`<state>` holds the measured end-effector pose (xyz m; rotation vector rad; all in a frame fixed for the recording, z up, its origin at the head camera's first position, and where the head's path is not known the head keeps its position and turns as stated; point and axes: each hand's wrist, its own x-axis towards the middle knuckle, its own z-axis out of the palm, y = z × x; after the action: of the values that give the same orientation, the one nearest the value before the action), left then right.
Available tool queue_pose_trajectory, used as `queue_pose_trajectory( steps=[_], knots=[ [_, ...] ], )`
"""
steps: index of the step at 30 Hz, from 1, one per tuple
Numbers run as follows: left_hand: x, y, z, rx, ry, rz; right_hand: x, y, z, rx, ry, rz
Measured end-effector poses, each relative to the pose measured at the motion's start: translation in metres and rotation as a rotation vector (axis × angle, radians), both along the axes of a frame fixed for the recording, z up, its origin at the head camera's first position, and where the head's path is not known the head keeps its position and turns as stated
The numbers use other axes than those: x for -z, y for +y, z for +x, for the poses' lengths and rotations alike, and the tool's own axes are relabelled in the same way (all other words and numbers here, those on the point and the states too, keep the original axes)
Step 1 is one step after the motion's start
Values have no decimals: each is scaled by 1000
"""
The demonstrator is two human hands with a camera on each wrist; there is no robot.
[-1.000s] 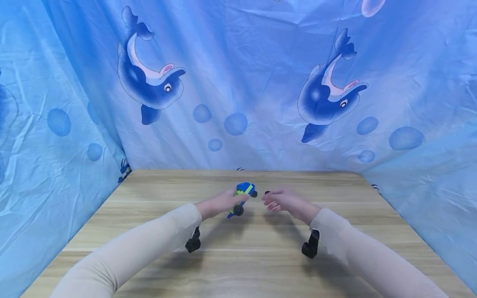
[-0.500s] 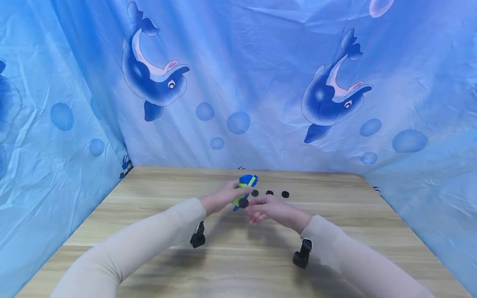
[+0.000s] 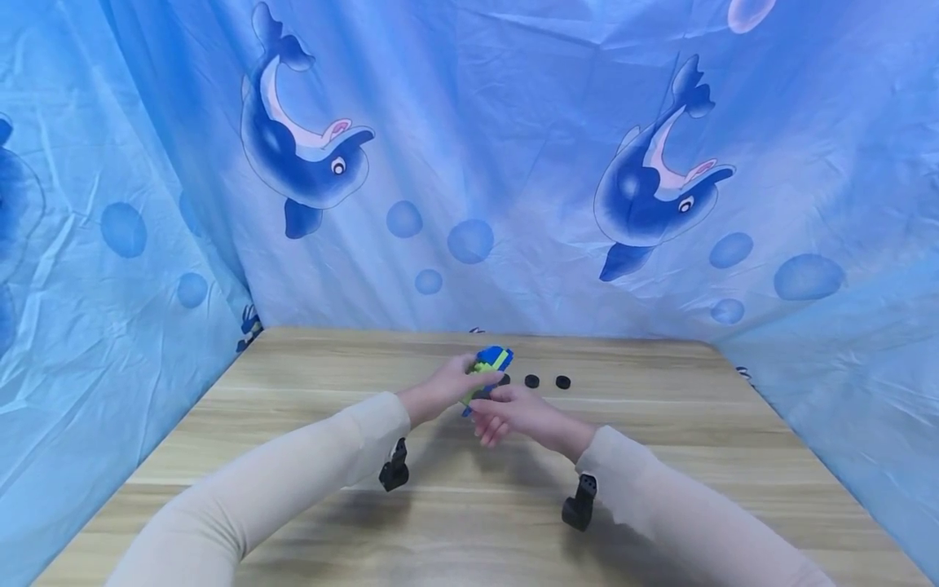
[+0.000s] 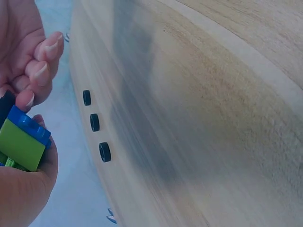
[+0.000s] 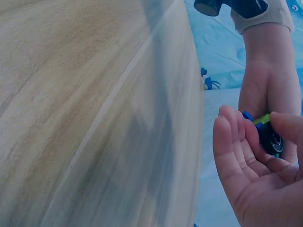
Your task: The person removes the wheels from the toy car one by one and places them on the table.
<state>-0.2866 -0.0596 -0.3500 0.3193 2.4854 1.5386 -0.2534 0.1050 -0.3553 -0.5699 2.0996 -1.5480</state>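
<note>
A small toy car point(image 3: 495, 357) of blue and lime-green building blocks is held in my left hand point(image 3: 449, 381), just above the table. In the left wrist view its blue studded part point(image 4: 29, 126) shows beside my fingers. My right hand point(image 3: 522, 417) meets the car's near end. There, thumb and index finger pinch a black wheel point(image 5: 272, 139) against the car, as the right wrist view shows. The other right fingers are bent below. Much of the car is hidden by both hands.
Three black tires lie in a row on the wooden table point(image 3: 469, 505) beyond my hands: a near-left tire point(image 4: 104, 152), a middle tire point(image 3: 531, 381) and a right tire point(image 3: 562, 381). A blue dolphin-print curtain point(image 3: 469, 163) hangs behind and at both sides.
My right hand has moved left from near the tires to the car and now grips the wheel there. The car has shifted slightly right in my left hand. The head view has tilted a little.
</note>
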Motion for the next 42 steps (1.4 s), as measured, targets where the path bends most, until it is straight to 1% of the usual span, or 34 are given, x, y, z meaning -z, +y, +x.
queue_pose_trajectory(
  steps=[4, 10, 13, 16, 19, 21, 23, 25, 27, 30, 36, 42],
  knots=[
    [-2, 0, 1, 8, 29, -2, -1, -4, 3, 35, 54, 15],
    [-3, 1, 2, 27, 88, -3, 2, -7, 8, 128, 154, 1],
    [-5, 3, 2, 31, 114, -20, 2, -8, 11, 167, 196, -6],
    [-5, 4, 1, 31, 118, -39, 1, -8, 13, 184, 223, -3],
    [-4, 3, 1, 25, 110, -40, 0, -9, 12, 183, 260, 30],
    [-2, 1, 0, 13, 97, -19, 0, -10, 11, 171, 249, 39],
    [0, 0, 0, -4, 83, 3, 0, -9, 8, 152, 217, 45],
    [2, -2, 0, -12, 74, 14, 0, -8, 5, 144, 156, 25],
    [2, -3, 0, -19, 64, 12, 1, -5, 2, 154, 114, 3],
    [3, -3, 0, -24, 66, -7, 3, 0, -1, 208, 70, -39],
    [4, -1, -2, -37, 62, -35, 5, 7, -5, 326, -15, -157],
    [5, -1, -1, -11, 47, -15, 5, 18, -11, 395, -32, -232]
  ],
)
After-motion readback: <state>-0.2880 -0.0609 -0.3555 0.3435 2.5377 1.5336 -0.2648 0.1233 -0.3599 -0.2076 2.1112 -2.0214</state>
